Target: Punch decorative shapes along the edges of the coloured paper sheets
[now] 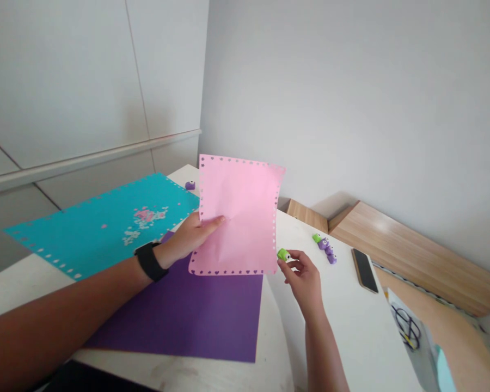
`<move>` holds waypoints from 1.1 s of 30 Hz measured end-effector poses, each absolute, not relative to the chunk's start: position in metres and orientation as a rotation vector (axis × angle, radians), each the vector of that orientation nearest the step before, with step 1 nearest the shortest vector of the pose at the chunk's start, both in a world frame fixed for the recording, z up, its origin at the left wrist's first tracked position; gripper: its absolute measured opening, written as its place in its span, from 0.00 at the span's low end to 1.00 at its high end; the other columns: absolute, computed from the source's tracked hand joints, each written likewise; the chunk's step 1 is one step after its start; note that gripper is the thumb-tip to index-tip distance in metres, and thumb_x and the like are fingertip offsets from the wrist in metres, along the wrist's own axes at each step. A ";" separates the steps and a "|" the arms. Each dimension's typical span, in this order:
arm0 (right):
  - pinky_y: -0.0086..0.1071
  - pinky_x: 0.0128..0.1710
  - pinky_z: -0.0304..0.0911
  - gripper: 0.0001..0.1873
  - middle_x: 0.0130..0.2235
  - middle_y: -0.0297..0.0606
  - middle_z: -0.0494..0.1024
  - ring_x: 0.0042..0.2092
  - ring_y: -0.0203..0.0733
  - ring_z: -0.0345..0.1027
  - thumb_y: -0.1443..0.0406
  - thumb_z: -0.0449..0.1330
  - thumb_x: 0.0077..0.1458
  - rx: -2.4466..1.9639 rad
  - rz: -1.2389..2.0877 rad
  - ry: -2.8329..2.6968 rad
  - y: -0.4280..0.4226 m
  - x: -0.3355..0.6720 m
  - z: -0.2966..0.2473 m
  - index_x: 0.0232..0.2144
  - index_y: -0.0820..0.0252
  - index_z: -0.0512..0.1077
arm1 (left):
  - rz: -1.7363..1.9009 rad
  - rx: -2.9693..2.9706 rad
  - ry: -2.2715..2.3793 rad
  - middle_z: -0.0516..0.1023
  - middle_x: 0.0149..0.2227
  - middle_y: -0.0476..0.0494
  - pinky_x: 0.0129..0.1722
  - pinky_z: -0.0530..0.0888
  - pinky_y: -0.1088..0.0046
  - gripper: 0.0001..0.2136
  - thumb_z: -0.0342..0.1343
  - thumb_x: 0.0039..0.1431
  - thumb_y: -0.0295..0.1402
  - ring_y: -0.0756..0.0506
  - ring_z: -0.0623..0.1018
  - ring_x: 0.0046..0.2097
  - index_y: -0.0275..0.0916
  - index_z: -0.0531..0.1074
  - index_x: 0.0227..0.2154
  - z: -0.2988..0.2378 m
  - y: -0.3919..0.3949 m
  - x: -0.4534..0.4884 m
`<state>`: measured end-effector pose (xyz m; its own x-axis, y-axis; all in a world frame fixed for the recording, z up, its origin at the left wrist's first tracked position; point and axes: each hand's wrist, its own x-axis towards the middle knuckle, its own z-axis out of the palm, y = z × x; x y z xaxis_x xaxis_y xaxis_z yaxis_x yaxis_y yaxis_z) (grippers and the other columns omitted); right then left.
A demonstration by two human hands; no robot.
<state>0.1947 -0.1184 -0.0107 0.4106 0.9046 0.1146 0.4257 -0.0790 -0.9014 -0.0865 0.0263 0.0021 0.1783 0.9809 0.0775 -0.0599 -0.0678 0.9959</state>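
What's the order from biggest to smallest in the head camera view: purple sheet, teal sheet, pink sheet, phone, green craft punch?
1. Purple sheet and teal sheet: they look alike, so unranked.
2. Pink sheet, held nearer the camera, so unsure.
3. Phone.
4. Green craft punch.

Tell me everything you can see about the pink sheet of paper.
The pink sheet of paper is a thin, roughly rectangular sheet with a border of small punched holes along its edges; those along the bottom are heart-shaped. It looks slightly bowed and faintly creased. It is held up off the table, tilted, by the left hand, whose thumb lies across its face. From this view, it partly covers a teal paper sheet and a purple paper sheet.
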 end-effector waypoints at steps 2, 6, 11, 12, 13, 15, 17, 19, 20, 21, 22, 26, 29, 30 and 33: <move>0.33 0.19 0.70 0.21 0.35 0.40 0.80 0.28 0.43 0.73 0.50 0.69 0.49 -1.685 0.637 -1.179 -0.120 0.192 -0.012 0.41 0.55 0.76 | 1.144 1.310 1.005 0.85 0.45 0.40 0.50 0.79 0.65 0.19 0.71 0.48 0.38 0.34 0.80 0.52 0.39 0.81 0.44 0.005 0.025 -0.086; 0.34 0.19 0.71 0.20 0.31 0.37 0.80 0.25 0.42 0.71 0.50 0.69 0.50 -1.718 0.655 -1.199 -0.123 0.189 -0.013 0.41 0.54 0.76 | 1.146 1.374 0.992 0.85 0.45 0.40 0.52 0.77 0.66 0.19 0.70 0.50 0.38 0.35 0.81 0.51 0.39 0.81 0.45 0.005 0.025 -0.086; 0.38 0.26 0.76 0.23 0.30 0.37 0.81 0.28 0.45 0.75 0.51 0.71 0.47 -1.713 0.750 -1.137 -0.125 0.189 -0.018 0.42 0.54 0.74 | 1.116 1.495 0.996 0.85 0.44 0.40 0.53 0.76 0.65 0.16 0.67 0.54 0.40 0.36 0.82 0.49 0.39 0.82 0.43 0.000 0.027 -0.087; 0.39 0.27 0.77 0.23 0.32 0.38 0.82 0.30 0.46 0.77 0.51 0.71 0.47 -1.701 0.776 -1.123 -0.125 0.190 -0.019 0.43 0.54 0.74 | 1.111 1.513 0.996 0.85 0.43 0.40 0.53 0.76 0.65 0.15 0.66 0.55 0.41 0.35 0.82 0.49 0.39 0.82 0.43 -0.001 0.028 -0.087; 0.40 0.29 0.78 0.24 0.32 0.38 0.82 0.31 0.47 0.77 0.52 0.71 0.47 -1.690 0.803 -1.111 -0.125 0.190 -0.021 0.43 0.55 0.74 | 1.108 1.528 0.995 0.85 0.42 0.40 0.52 0.77 0.64 0.15 0.66 0.55 0.42 0.35 0.82 0.49 0.40 0.82 0.43 -0.001 0.028 -0.087; 0.40 0.31 0.77 0.23 0.32 0.38 0.83 0.31 0.47 0.78 0.53 0.72 0.47 -1.677 0.852 -1.100 -0.125 0.190 -0.023 0.43 0.55 0.73 | 1.103 1.548 0.995 0.86 0.41 0.41 0.52 0.77 0.63 0.15 0.65 0.56 0.42 0.35 0.82 0.49 0.40 0.82 0.42 -0.001 0.028 -0.088; 0.39 0.33 0.76 0.22 0.31 0.37 0.83 0.31 0.46 0.78 0.55 0.71 0.48 -1.668 0.896 -1.104 -0.125 0.190 -0.023 0.44 0.55 0.73 | 1.095 1.551 0.995 0.85 0.41 0.41 0.52 0.77 0.63 0.16 0.65 0.56 0.43 0.35 0.82 0.48 0.40 0.82 0.43 -0.001 0.027 -0.087; 0.37 0.33 0.75 0.21 0.31 0.37 0.83 0.31 0.46 0.78 0.57 0.70 0.49 -1.650 0.931 -1.121 -0.125 0.190 -0.024 0.44 0.55 0.73 | 1.091 1.543 0.994 0.85 0.42 0.40 0.53 0.77 0.64 0.16 0.66 0.55 0.43 0.35 0.82 0.48 0.39 0.82 0.43 -0.001 0.027 -0.087; 0.37 0.33 0.75 0.20 0.31 0.36 0.83 0.32 0.45 0.78 0.58 0.70 0.50 -1.638 0.945 -1.132 -0.125 0.190 -0.024 0.44 0.55 0.73 | 1.091 1.543 0.992 0.85 0.42 0.40 0.53 0.76 0.64 0.16 0.66 0.55 0.43 0.35 0.82 0.48 0.39 0.81 0.43 -0.001 0.027 -0.087; 0.36 0.33 0.75 0.19 0.32 0.36 0.83 0.32 0.45 0.78 0.59 0.69 0.50 -1.626 0.958 -1.145 -0.126 0.190 -0.024 0.44 0.54 0.74 | 1.093 1.547 0.989 0.85 0.43 0.39 0.54 0.76 0.64 0.17 0.66 0.55 0.43 0.35 0.82 0.49 0.39 0.81 0.44 0.000 0.027 -0.087; 0.36 0.33 0.75 0.19 0.32 0.36 0.82 0.32 0.44 0.78 0.59 0.69 0.50 -1.618 0.969 -1.156 -0.126 0.190 -0.023 0.44 0.55 0.74 | 1.096 1.551 0.988 0.85 0.44 0.39 0.56 0.75 0.63 0.17 0.65 0.56 0.43 0.35 0.81 0.50 0.39 0.81 0.45 0.000 0.027 -0.087; 0.38 0.32 0.76 0.19 0.34 0.36 0.81 0.33 0.44 0.77 0.60 0.70 0.51 -1.581 1.024 -1.171 -0.126 0.189 -0.022 0.44 0.55 0.73 | 1.052 1.595 0.998 0.82 0.50 0.38 0.59 0.72 0.57 0.22 0.63 0.58 0.46 0.34 0.80 0.53 0.37 0.78 0.49 -0.002 0.029 -0.088; 0.36 0.31 0.76 0.19 0.37 0.35 0.79 0.36 0.43 0.76 0.61 0.71 0.50 -1.506 1.077 -1.138 -0.126 0.188 -0.019 0.43 0.55 0.72 | 1.028 1.640 1.002 0.81 0.52 0.38 0.59 0.72 0.57 0.23 0.60 0.59 0.48 0.35 0.79 0.54 0.37 0.77 0.51 -0.005 0.030 -0.089; 0.34 0.31 0.76 0.19 0.39 0.35 0.79 0.36 0.41 0.75 0.62 0.72 0.50 -1.475 1.094 -1.119 -0.126 0.187 -0.018 0.42 0.55 0.72 | 1.029 1.650 1.001 0.82 0.52 0.38 0.59 0.72 0.57 0.23 0.60 0.60 0.48 0.35 0.79 0.54 0.37 0.77 0.51 -0.005 0.030 -0.089; 0.30 0.29 0.74 0.18 0.42 0.33 0.76 0.33 0.36 0.73 0.63 0.73 0.48 -1.370 1.171 -1.056 -0.125 0.186 -0.016 0.40 0.55 0.72 | 1.017 1.663 1.006 0.82 0.51 0.39 0.58 0.73 0.58 0.23 0.59 0.59 0.50 0.35 0.80 0.53 0.37 0.77 0.49 -0.005 0.030 -0.089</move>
